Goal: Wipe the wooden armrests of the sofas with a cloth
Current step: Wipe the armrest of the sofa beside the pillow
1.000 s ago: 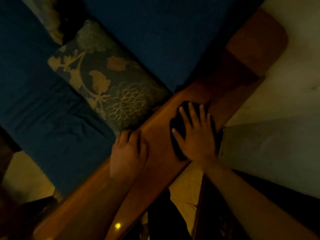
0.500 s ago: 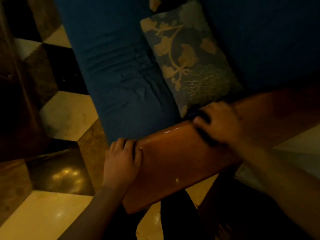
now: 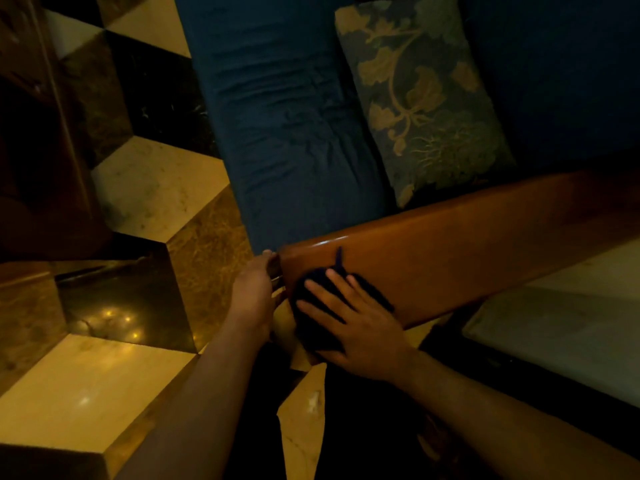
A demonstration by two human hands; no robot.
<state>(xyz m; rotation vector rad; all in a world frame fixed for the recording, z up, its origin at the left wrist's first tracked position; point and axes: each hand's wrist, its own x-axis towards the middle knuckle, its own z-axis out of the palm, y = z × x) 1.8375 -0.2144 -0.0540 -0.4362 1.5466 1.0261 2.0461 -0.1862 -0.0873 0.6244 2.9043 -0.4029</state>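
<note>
The armrest runs as a long wooden bar from its rounded near end, just ahead of the hands, away toward 2 o'clock, with the blue seat and patterned cushion along its far side. The right hand lies flat, fingers spread and straight, pressing a dark cloth onto that near end; the cloth spills over the edge toward 6 o'clock. The left hand sits just beside it at 9 o'clock, at the armrest's end face; whether its fingers grip the wood I cannot tell. The unwiped length seems to lie toward 2 o'clock, so the right hand is the nearer one for that stroke.
</note>
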